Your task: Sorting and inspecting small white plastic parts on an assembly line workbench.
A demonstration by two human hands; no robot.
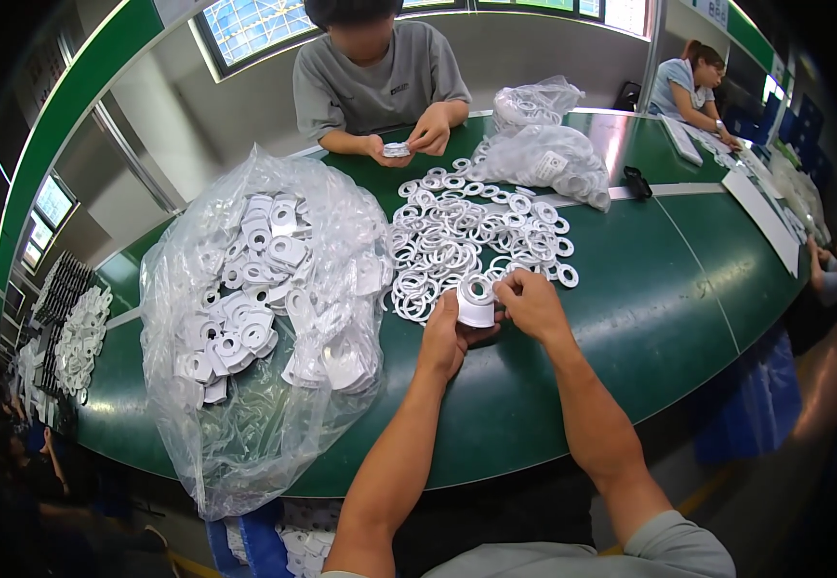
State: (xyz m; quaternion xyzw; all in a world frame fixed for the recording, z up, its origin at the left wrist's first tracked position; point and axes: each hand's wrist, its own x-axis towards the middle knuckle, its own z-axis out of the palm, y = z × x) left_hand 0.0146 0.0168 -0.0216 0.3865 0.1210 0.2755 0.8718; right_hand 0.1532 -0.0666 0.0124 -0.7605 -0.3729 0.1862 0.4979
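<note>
My left hand (449, 339) is closed round a white plastic housing (477, 315), a rounded piece with a round opening in its upper face. A white ring (479, 288) sits at that opening. Close against the housing's right side is my right hand (534, 302), its thumb and fingers pinched together. What lies between those fingertips, if anything, is too small to make out. Just beyond both hands spreads a heap of loose white rings (438, 252). To the left, a clear plastic bag (317, 438) lies open with many similar white housings (254, 323) in it.
Across the green table (630, 318) a person (380, 91) handles small white pieces. Bags of rings (553, 164) and a small black object (637, 183) lie at the back. Another person (693, 91) works at far right. More white parts (81, 332) are stacked at far left.
</note>
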